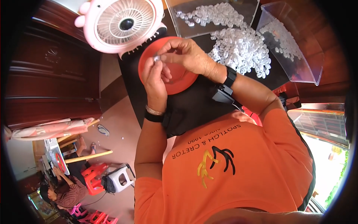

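Observation:
Over a round red-orange basin (182, 85) on the black tabletop, my two hands meet at one small whitish piece (156, 58). My left hand (154, 77) pinches the piece near its fingertips, with the other fingers curled. From the right, my right hand (188, 58) closes thumb and forefinger on the same piece. Fingers cover most of it, so its exact kind cannot be made out. Just right of my right hand lies a large heap of small clear-and-white round plastic pieces (242, 50), many with dark marks. My hands and forearms hide part of the basin.
A pink fan (126, 24) stands beyond the basin at the left. Similar pieces lie in a clear tray (179, 28) at the back and a clear plastic bin (311, 71) at the right. Far left, another person (72, 194) sits near red and white stools (121, 179).

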{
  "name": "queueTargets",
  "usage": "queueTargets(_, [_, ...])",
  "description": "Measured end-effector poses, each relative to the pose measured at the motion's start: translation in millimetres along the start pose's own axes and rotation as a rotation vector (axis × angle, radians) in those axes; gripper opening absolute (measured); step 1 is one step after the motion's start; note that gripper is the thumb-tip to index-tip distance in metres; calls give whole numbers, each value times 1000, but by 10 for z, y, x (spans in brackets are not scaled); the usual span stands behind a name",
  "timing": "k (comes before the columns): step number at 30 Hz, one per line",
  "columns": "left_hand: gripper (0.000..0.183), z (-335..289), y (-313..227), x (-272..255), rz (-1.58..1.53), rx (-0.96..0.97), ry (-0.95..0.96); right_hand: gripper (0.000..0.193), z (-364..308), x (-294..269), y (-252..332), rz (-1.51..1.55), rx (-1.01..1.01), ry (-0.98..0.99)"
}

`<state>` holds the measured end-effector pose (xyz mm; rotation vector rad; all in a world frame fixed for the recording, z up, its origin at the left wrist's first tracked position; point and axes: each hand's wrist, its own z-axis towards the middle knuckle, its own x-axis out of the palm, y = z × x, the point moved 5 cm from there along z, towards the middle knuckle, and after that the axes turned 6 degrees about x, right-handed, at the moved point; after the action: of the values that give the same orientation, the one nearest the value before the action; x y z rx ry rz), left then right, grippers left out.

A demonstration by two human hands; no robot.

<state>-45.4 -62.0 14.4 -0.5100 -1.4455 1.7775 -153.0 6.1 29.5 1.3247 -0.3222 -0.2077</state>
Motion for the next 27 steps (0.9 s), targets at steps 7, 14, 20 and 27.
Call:
queueTargets(7, [22,87,12,-24,47,-32,-41,11,65,-89,-76,-76,-22,-21])
queueTargets(14, [22,62,16,-39,12,-53,-43,13,59,-68,-42,-258,-107,27])
queueTargets(20, [26,55,-46,-30,-34,-32,-77,17,43,-51,-39,-175,-80,93])
queueTargets(27, [28,52,-2,-37,-54,-63,-57,17,11,-36,57,-338,-167,62])
